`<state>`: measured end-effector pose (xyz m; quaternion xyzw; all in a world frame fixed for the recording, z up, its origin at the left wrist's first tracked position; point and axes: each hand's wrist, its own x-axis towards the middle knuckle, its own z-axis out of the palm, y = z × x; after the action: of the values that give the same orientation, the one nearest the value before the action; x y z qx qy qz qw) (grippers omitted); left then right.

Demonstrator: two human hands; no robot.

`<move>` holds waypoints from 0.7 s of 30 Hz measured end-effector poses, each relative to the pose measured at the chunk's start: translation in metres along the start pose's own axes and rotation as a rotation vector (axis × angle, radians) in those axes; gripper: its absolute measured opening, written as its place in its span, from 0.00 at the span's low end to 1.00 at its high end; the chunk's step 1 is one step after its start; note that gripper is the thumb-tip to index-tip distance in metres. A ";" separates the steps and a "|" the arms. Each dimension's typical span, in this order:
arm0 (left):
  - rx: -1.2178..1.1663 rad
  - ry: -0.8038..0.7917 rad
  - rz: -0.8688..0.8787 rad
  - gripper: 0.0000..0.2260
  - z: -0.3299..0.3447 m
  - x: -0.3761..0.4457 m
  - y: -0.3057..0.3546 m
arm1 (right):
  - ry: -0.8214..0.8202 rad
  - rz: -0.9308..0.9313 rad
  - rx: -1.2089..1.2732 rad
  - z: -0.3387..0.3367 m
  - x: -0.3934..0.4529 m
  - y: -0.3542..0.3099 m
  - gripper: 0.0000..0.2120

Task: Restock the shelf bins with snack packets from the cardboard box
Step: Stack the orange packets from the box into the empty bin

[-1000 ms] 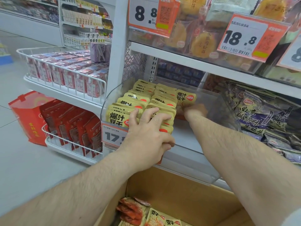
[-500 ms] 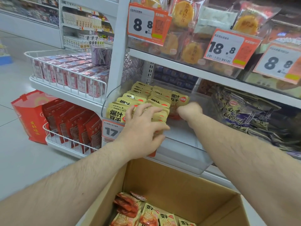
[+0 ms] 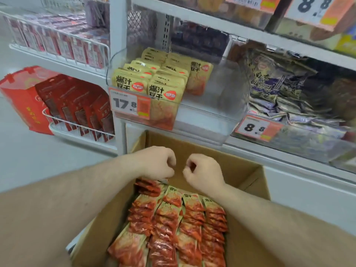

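**Both hands empty above the box**

The cardboard box (image 3: 248, 170) sits nearest, with rows of red snack packets (image 3: 173, 228) lying inside it. Just above their far end, the left hand (image 3: 156, 162) and right hand (image 3: 204, 170) hover close together, fingers curled, holding nothing. Beyond, the clear shelf bin (image 3: 212, 116) holds yellow packets (image 3: 152, 81) along its left side, behind a 17.8 price tag (image 3: 129, 105).

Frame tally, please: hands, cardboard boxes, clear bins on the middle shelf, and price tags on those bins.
Hands: 2, left hand and right hand
Cardboard box: 1
Clear bins: 2, yellow-packet bin and purple-packet bin
Price tags: 2, 17.8 tag and 8.8 tag
Total: 7
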<state>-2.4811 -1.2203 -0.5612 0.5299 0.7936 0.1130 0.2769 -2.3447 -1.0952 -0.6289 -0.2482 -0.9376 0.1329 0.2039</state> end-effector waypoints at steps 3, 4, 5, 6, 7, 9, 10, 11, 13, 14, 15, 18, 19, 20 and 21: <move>0.028 -0.090 -0.009 0.12 0.012 0.008 -0.001 | -0.473 0.266 -0.196 0.045 -0.019 0.053 0.05; 0.035 -0.113 -0.011 0.12 0.014 0.012 -0.002 | -0.596 0.322 -0.246 0.058 -0.026 0.068 0.07; 0.046 -0.136 -0.013 0.13 0.016 0.015 -0.003 | -0.685 0.361 -0.299 0.069 -0.034 0.080 0.09; 0.060 -0.159 -0.019 0.13 0.017 0.018 -0.005 | -0.746 0.375 -0.364 0.080 -0.041 0.089 0.10; 0.073 -0.179 -0.028 0.12 0.018 0.021 -0.008 | -0.789 0.364 -0.437 0.090 -0.048 0.098 0.11; 0.079 -0.205 -0.046 0.11 0.020 0.025 -0.013 | -0.850 0.327 -0.572 0.107 -0.061 0.113 0.13; 0.071 -0.216 -0.055 0.11 0.021 0.026 -0.015 | -0.857 0.315 -0.617 0.115 -0.066 0.119 0.14; 0.062 -0.228 -0.066 0.11 0.022 0.027 -0.016 | -0.850 0.308 -0.647 0.122 -0.071 0.124 0.15; 0.039 -0.247 -0.083 0.11 0.025 0.029 -0.017 | -0.817 0.294 -0.678 0.135 -0.076 0.132 0.17; 0.021 -0.260 -0.093 0.11 0.026 0.029 -0.018 | -0.793 0.278 -0.684 0.139 -0.078 0.135 0.17; 0.000 -0.273 -0.107 0.10 0.027 0.028 -0.018 | -0.763 0.258 -0.682 0.141 -0.078 0.138 0.16; -0.068 -0.290 -0.168 0.10 0.026 0.025 -0.016 | -0.635 0.223 -0.618 0.136 -0.076 0.139 0.16; -0.103 -0.283 -0.192 0.10 0.025 0.024 -0.015 | -0.574 0.223 -0.573 0.131 -0.075 0.137 0.15; -0.162 -0.271 -0.231 0.10 0.025 0.024 -0.016 | -0.512 0.229 -0.514 0.126 -0.073 0.133 0.12; -0.246 -0.260 -0.286 0.10 0.025 0.024 -0.017 | -0.444 0.260 -0.421 0.121 -0.070 0.128 0.09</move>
<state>-2.4866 -1.2085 -0.5977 0.3841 0.7986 0.0994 0.4526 -2.2906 -1.0418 -0.8022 -0.3674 -0.9265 0.0120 -0.0801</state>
